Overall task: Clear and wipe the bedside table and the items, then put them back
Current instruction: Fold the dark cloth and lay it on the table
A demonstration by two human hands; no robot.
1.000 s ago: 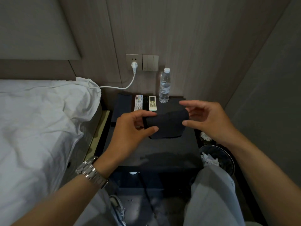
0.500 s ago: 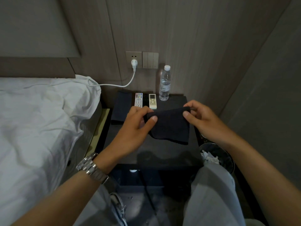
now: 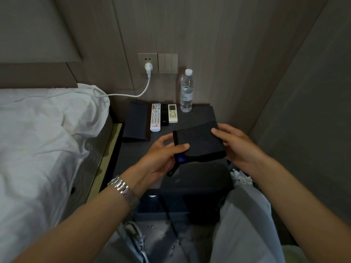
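Note:
I hold a folded dark cloth [image 3: 199, 143] above the black bedside table [image 3: 201, 173]. My left hand [image 3: 161, 154] pinches its left edge, thumb on top. My right hand [image 3: 235, 145] grips its right edge. At the back of the table lie a white remote [image 3: 155, 117], a black remote [image 3: 164, 114] and a cream remote [image 3: 173, 113], side by side. A clear water bottle [image 3: 186, 91] stands upright behind them at the wall. A second folded dark cloth [image 3: 136, 122] lies on the table's left side.
A bed with a white duvet [image 3: 43, 141] is close on the left. A white cable [image 3: 133, 93] runs from the wall socket [image 3: 147, 62] to the bed. A waste bin with crumpled paper [image 3: 241, 176] sits right of the table. My knees are below.
Both hands have folded the cloth smaller and lowered it toward me; a blue inner patch and a hanging loop now show at its left corner.

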